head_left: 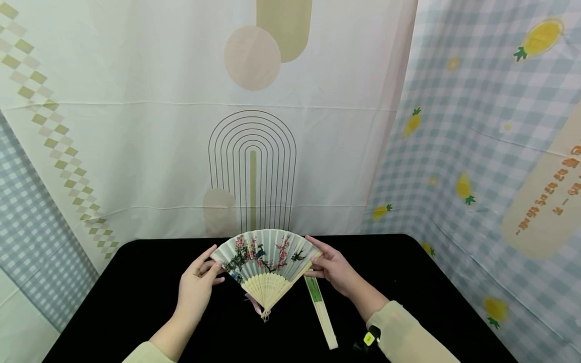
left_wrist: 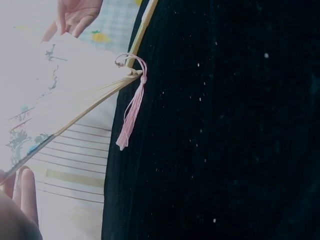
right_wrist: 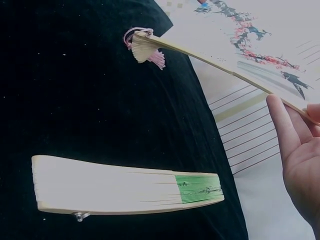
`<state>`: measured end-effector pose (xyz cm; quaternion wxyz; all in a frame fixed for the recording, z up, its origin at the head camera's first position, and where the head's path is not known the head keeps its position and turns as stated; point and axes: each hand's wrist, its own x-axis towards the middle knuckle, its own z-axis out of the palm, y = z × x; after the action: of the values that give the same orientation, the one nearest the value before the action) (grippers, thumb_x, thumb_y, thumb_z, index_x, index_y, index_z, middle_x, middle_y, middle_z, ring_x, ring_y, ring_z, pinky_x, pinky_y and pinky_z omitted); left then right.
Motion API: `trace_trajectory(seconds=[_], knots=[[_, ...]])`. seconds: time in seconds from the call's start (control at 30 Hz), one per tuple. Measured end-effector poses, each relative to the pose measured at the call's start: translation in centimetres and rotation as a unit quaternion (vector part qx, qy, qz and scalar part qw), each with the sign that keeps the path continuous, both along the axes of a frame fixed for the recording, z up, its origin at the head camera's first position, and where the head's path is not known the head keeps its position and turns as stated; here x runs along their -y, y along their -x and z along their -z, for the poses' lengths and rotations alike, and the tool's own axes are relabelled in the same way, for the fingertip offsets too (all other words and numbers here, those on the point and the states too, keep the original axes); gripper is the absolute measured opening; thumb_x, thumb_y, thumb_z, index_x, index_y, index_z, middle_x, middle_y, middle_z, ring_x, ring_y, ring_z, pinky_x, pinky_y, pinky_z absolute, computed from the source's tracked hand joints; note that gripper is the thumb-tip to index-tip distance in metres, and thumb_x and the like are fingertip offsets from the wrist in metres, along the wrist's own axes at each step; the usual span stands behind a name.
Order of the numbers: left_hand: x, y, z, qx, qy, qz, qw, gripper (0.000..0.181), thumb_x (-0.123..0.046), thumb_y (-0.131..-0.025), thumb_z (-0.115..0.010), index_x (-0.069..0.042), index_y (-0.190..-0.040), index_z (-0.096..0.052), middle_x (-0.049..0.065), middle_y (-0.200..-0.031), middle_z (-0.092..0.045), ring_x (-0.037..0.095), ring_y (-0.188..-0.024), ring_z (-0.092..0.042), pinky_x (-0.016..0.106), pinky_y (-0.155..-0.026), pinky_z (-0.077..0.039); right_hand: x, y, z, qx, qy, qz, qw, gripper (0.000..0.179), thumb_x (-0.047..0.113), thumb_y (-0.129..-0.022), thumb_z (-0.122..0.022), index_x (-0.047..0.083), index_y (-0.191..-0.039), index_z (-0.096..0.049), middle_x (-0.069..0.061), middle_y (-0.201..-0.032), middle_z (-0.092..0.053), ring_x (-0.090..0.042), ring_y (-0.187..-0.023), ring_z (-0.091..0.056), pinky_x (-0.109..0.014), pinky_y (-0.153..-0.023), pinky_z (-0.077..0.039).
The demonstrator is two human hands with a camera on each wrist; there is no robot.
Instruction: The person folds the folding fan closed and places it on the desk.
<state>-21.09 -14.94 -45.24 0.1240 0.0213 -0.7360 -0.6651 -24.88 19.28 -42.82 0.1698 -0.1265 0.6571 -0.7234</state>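
Note:
An unfolded hand fan [head_left: 272, 252], pale with pink blossoms, dark branches and birds, is held spread in front of me, ribs pointing down. My left hand [head_left: 196, 287] pinches its left outer edge between thumb and fingers. At the opposite edge my right hand [head_left: 338, 269] grips the outer rib, thumb in front and fingers behind. A pink tassel [left_wrist: 131, 117] hangs from the pivot end. Below my right hand a second fan [right_wrist: 115, 185], folded, with pale ribs and a green section, lies on the black tabletop.
The table is covered in black cloth [head_left: 150, 292]. Behind it hangs a white curtain [head_left: 159, 166] with arches and circles, and a blue checked curtain [head_left: 454, 151] with pineapples stands at the right. A small black device with a yellow tag [head_left: 369, 338] sits by the right sleeve.

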Motion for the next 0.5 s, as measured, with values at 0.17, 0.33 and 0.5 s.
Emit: trace_trajectory(seconds=[0.17,0.33,0.5], knots=[[-0.15,-0.04,-0.04,0.004,-0.029,0.008,0.9995,0.046,-0.013,-0.101,-0.060,-0.025,-0.145,-0.052,0.019,-0.114,-0.066,0.009,-0.091,-0.069,0.029,-0.077,-0.060,0.06,-0.20,-0.34,-0.002,-0.002,-0.002,1.0000,0.060,0.007,-0.104,-0.049,0.017,-0.159,-0.027,0.007,-0.057,-0.028,-0.010,-0.057,-0.032,-0.052,-0.096,-0.050],[-0.27,0.05,-0.03,0.003,-0.056,0.011,0.9983,0.049,-0.007,-0.100,-0.060,-0.023,-0.145,-0.052,0.018,-0.109,-0.066,0.011,-0.089,-0.070,0.030,-0.077,-0.060,0.15,-0.37,-0.68,-0.003,0.004,-0.005,1.0000,0.061,0.005,-0.104,-0.049,0.016,-0.159,-0.025,0.007,-0.057,-0.026,-0.011,-0.058,-0.031,-0.048,-0.094,-0.053],[-0.38,-0.01,-0.09,0.004,-0.081,0.010,0.9966,0.050,-0.002,-0.099,-0.059,-0.021,-0.145,-0.052,0.016,-0.106,-0.068,0.014,-0.086,-0.071,0.033,-0.076,-0.060,0.14,-0.29,-0.58,0.001,0.013,-0.008,0.9999,0.061,0.003,-0.104,-0.049,0.015,-0.159,-0.024,0.007,-0.057,-0.026,-0.011,-0.058,-0.031,-0.043,-0.090,-0.056]])
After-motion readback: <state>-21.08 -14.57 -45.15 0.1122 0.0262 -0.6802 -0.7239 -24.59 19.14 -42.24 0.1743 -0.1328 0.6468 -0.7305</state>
